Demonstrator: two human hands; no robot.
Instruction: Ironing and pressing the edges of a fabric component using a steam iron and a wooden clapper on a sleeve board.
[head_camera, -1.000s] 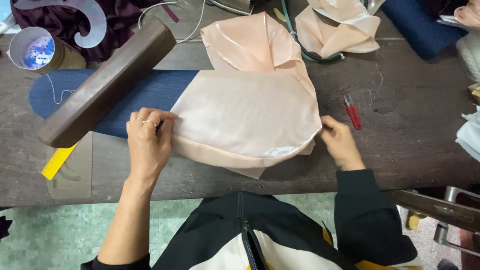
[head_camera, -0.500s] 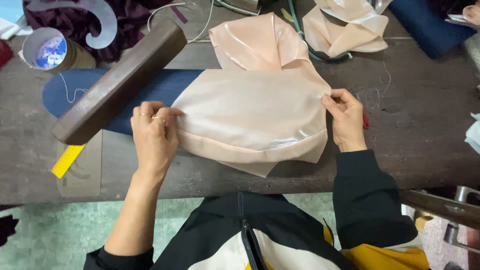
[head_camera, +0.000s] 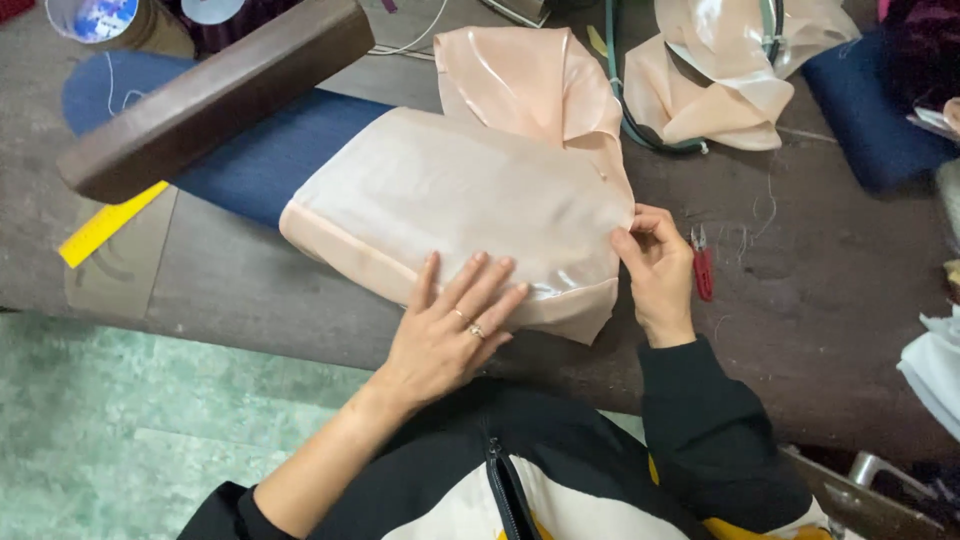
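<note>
While under flat fingers (head_camera: 470, 285), glossy peach satin (head_camera: 450, 200).

Two hands, left (head_camera: 450, 335) and right (head_camera: 660, 270), two peach cloths (head_camera: 450, 200) (head_camera: 720, 80), one wooden block (head_camera: 210, 95), one yellow ruler (head_camera: 105, 225), one red snips (head_camera: 702, 265).

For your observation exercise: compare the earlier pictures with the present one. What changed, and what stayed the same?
The left hand slid from the peach fabric panel's left edge to its near edge, lying flat. The right hand keeps pinching the right edge. The wooden block and red snips stayed put.
</note>
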